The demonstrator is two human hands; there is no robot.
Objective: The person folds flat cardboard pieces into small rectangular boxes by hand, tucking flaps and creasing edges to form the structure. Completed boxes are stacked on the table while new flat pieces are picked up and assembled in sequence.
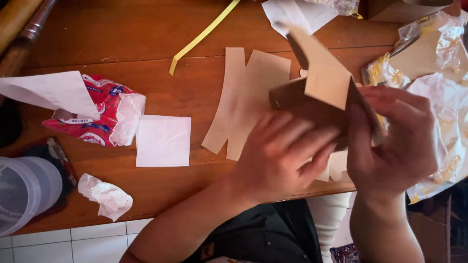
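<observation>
While both hands work above the near table edge:
- wooden table (146, 190) carries everything
- clear wrappers (446, 104) piled at the right
- red snack bag (100, 117) at the left, white paper square (163, 140) just beside it
- two tan card strips (243, 102) flat at the centre
- folded cardboard piece (319, 85) held up over the strips
- left hand (278, 156) pinches its lower edge
- right hand (395, 139) grips its right side
- crumpled tissue (106, 195) near the front

Matt brown cardboard piece (324, 83), glossy varnished wooden table (136, 44), crinkly clear plastic wrap (438, 44)
</observation>
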